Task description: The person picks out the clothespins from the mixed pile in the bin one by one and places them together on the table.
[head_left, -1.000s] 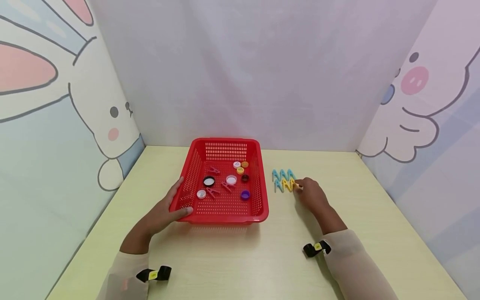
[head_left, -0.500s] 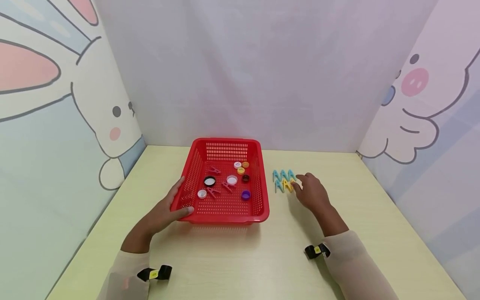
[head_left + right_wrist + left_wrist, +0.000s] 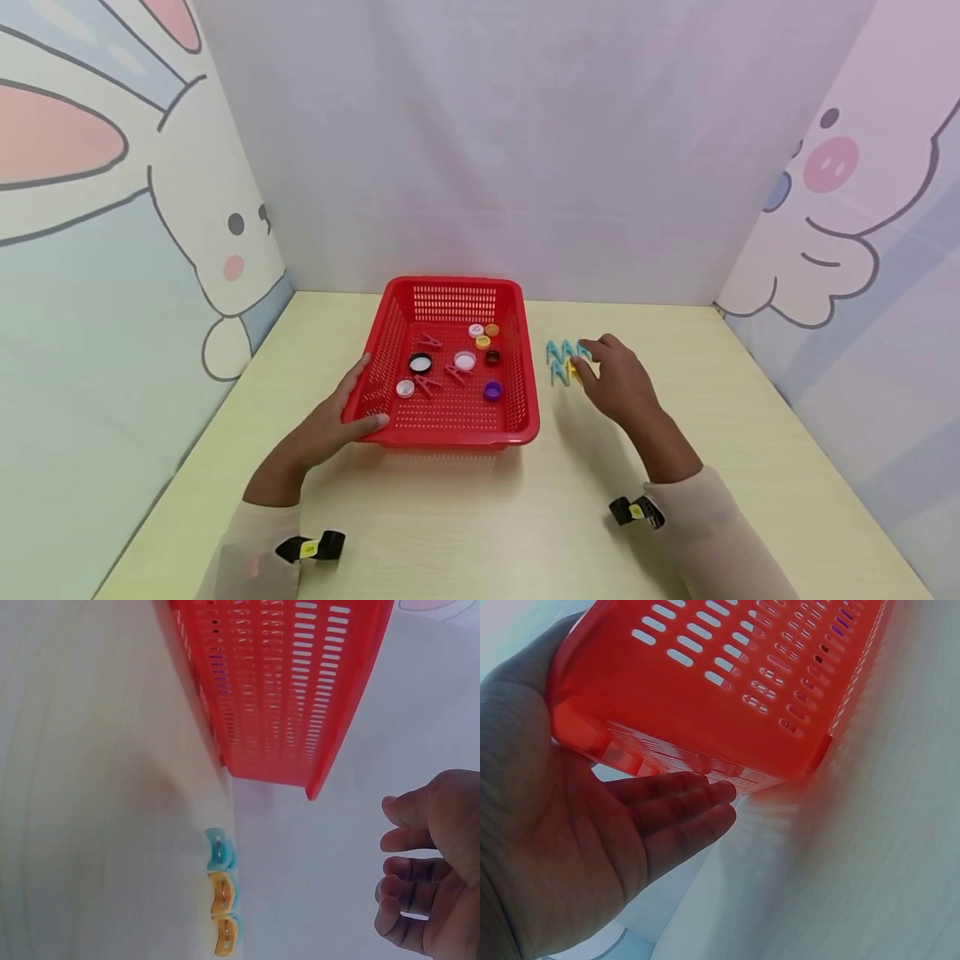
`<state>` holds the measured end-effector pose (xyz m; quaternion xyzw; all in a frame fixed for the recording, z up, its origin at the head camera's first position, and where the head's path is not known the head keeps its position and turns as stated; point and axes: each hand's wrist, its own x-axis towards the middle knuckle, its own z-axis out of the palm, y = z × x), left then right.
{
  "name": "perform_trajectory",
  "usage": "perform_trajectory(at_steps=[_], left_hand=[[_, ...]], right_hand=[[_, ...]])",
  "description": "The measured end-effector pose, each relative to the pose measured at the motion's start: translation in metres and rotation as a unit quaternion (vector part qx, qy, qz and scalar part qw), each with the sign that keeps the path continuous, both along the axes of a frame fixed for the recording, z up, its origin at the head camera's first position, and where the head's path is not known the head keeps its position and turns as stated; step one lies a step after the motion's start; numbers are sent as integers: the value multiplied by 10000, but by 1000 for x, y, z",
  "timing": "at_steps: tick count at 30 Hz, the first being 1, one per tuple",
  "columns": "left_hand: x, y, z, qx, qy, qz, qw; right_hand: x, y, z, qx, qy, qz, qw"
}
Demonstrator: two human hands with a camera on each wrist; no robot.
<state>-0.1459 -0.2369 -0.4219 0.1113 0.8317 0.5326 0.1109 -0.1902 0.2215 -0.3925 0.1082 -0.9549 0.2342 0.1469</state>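
Observation:
A red perforated plastic basket [image 3: 457, 438] stands on the table. My left hand [image 3: 318, 433] holds its near left corner, thumb over the rim and fingers along the outer side; the left wrist view shows those fingers [image 3: 682, 814] nearly straight beneath the rim. Right of the basket lie two short rows of clothespins, blue ones [image 3: 553, 352] and yellow ones [image 3: 573, 371]. Over their right end hovers my right hand [image 3: 622, 387], thumb and index finger apart with nothing between them. It partly hides the pins in the head view. Its other fingers curl loosely in the right wrist view.
Inside the basket lie pink clothespins [image 3: 457, 374] and several bottle caps, among them a purple cap [image 3: 492, 391], a black-rimmed cap [image 3: 421, 363] and a brown cap [image 3: 492, 357]. A pale curtain [image 3: 510, 167] hangs behind the table [image 3: 465, 533]; cartoon-printed panels flank it.
My right hand has drawn back from the rightmost yellow clothespin, its thumb and index finger spreading, then shifted slightly left and up over the pins. The left hand and basket stay put.

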Motion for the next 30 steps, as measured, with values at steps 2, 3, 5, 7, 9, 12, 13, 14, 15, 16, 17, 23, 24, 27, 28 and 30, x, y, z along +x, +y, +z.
perform_trajectory(at_steps=[2, 3, 5, 7, 9, 12, 13, 14, 15, 16, 17, 23, 24, 27, 28, 30], left_hand=[[0, 0, 0, 14, -4, -19, 10000], [-1, 0, 0, 18, 4, -30, 10000], [-1, -1, 0, 41, 24, -34, 10000], [-1, -2, 0, 47, 37, -14, 10000], [0, -3, 0, 35, 50, 8, 10000], [0, -4, 0, 21, 71, 22, 10000], [0, -4, 0, 26, 79, 15, 10000], [0, -4, 0, 32, 87, 9, 10000], [0, -4, 0, 39, 93, -2, 9999], [0, -4, 1, 45, 97, -8, 9999], [0, -4, 1, 51, 98, -9, 9999], [-1, -3, 0, 48, 102, 1, 9999], [-1, -2, 0, 50, 95, 7, 9999], [-1, -2, -1, 62, 68, 0, 10000], [-1, -1, -1, 63, 62, -3, 10000], [-1, -1, -1, 66, 61, -15, 10000]], right_hand=[[3, -5, 4, -73, 73, 95, 9999], [4, -7, 6, -103, 100, 144, 9998], [6, -13, 9, -142, 123, 259, 9995], [6, -19, 13, -122, 115, 402, 9990], [6, -27, 17, -91, 112, 540, 9984], [6, -39, 25, 35, 80, 761, 9971], [6, -43, 28, 110, 56, 822, 9965], [5, -47, 30, 202, 5, 883, 9959], [4, -52, 33, 303, -73, 953, 9950], [4, -56, 35, 416, -161, 1028, 9937], [4, -61, 38, 538, -252, 1104, 9921], [-1, -85, 49, 1083, -706, 1566, 9792], [-2, -88, 50, 1188, -724, 1637, 9767], [-8, -95, 49, 1521, -758, 1800, 9689], [-9, -98, 48, 1603, -785, 1852, 9663], [-14, -101, 47, 1759, -864, 1925, 9615]])
